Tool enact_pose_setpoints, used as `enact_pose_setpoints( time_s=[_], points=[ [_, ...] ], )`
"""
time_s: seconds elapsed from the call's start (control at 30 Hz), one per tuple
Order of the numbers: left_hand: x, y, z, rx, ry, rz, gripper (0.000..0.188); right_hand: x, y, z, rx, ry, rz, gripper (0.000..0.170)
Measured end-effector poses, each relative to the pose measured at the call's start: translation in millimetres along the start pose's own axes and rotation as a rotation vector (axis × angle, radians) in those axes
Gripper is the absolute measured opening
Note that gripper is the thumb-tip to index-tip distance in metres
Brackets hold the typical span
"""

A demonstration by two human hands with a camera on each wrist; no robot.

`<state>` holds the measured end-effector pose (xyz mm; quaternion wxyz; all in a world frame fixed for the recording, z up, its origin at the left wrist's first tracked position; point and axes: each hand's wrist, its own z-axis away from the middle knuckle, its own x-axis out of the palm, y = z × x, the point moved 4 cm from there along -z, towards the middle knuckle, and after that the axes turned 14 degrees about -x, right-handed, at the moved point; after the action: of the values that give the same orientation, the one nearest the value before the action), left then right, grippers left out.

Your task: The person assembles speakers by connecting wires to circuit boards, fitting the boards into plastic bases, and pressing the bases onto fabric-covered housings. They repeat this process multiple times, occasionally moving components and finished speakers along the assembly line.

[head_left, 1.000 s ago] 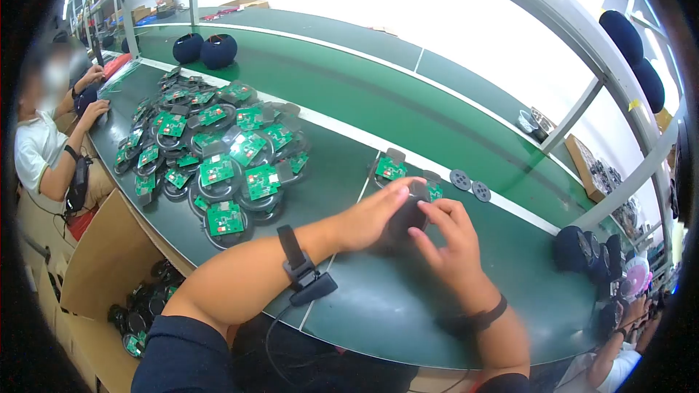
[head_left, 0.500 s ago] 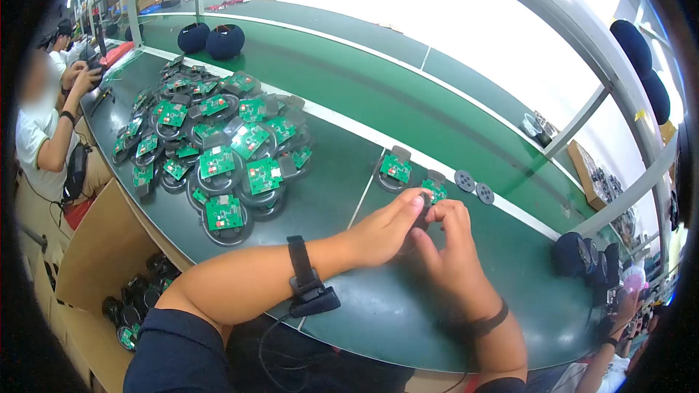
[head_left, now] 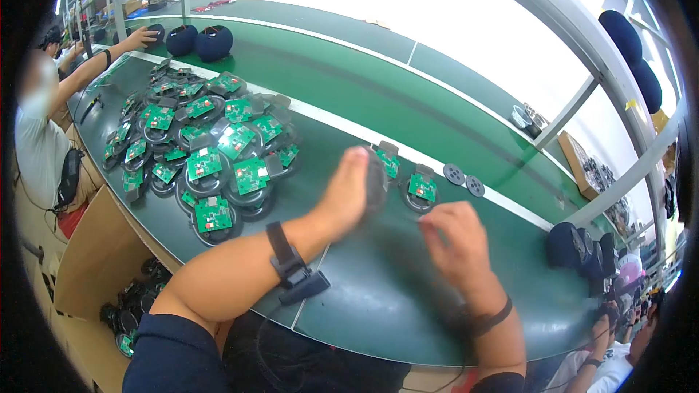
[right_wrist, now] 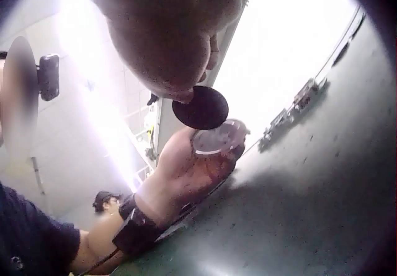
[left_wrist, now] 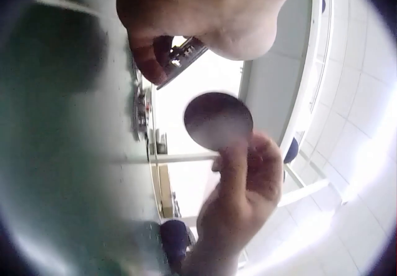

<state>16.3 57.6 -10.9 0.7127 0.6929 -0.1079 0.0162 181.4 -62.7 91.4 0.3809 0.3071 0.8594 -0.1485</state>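
My left hand (head_left: 338, 196) grips a clear, round plastic part (right_wrist: 214, 140), blurred in the head view, with its fingers around the side. A small board with components (left_wrist: 184, 54) shows at that hand in the left wrist view. To the right, my right hand (head_left: 462, 240) pinches a thin dark disc (right_wrist: 201, 109) by its edge. The disc's full round face shows in both wrist views, and a gap separates the two hands in the head view. Beyond them, a round unit with a green circuit board (head_left: 422, 188) lies on the green table (head_left: 364, 306).
Several similar board units (head_left: 204, 164) form a pile on the left. Two grey discs with holes (head_left: 464, 180) lie near the white strip. Dark round speaker-like bodies (head_left: 564, 244) stand at right. A cardboard box (head_left: 102, 255) sits below the table's left edge, beside a seated person.
My hands have separated: the left moved left with the round part, while the right stays nearer its place, holding the dark disc. The person at left now reaches toward the dark round bodies.
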Motion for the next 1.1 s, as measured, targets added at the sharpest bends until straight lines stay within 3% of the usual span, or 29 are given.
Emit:
enact_pose_setpoints(
  time_s=[0.1,0.17,0.23,0.3,0.43,0.53,0.57,0.77,0.9,1.1],
  points=[
    [-20.3,25.9,-4.5,-0.033,0.01,0.27,0.05,-19.5,35.4,8.0,0.165,0.045,0.064,0.017],
    [-22.4,36.3,-1.4,0.008,0.026,0.228,0.051,-22.0,57.1,22.5,0.264,0.042,0.101,0.015],
    [-21.5,32.1,-2.8,0.014,0.016,0.217,0.052,-20.7,82.0,42.2,0.493,-0.083,0.189,0.012],
    [-18.6,17.7,-8.8,0.064,0.003,0.058,0.053,-24.8,99.2,58.1,0.582,-0.136,0.215,0.012],
    [-14.3,16.7,-7.3,0.009,-0.088,0.115,0.051,-48.1,131.3,92.4,0.753,-0.261,0.357,0.014],
    [-15.8,16.0,-9.2,0.013,-0.071,0.093,0.049,-62.5,142.0,102.7,0.886,-0.328,0.309,0.014],
    [-15.9,14.0,-10.7,0.035,-0.07,0.094,0.049,-63.8,147.6,106.2,1.015,-0.352,0.211,0.015],
    [-12.8,11.6,-10.2,0.024,-0.104,0.104,0.048,-59.7,157.1,123.3,0.927,-0.344,0.378,0.023],
    [-13.0,9.5,-11.5,0.048,-0.118,0.061,0.047,-54.9,172.7,139.0,0.956,-0.275,0.309,0.031],
    [-11.0,11.9,-9.0,0.032,-0.147,0.045,0.047,-57.0,187.9,156.5,1.006,-0.209,0.418,0.039]
  ],
)
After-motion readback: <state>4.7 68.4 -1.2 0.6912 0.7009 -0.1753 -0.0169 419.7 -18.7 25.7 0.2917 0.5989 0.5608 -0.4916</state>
